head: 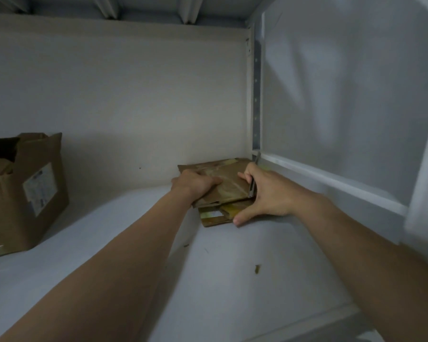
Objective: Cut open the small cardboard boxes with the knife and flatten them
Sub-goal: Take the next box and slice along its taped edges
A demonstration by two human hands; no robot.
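A stack of flattened brown cardboard boxes (pixel 226 186) lies on the white shelf (pixel 109 255), pushed into its back right corner. My left hand (pixel 195 185) grips the left edge of the top flattened box, thumb on top. My right hand (pixel 265 193) is at the stack's right edge and holds a slim grey knife (pixel 252 187) between its fingers, with the thumb spread down against the front of the lower cardboard. The knife's blade tip is hard to make out.
A larger open cardboard box (pixel 22 193) with a white label stands at the left of the shelf. A metal upright (pixel 256 95) and a white side panel (pixel 344 107) close the right. Small scraps (pixel 257 269) lie on the shelf's front part.
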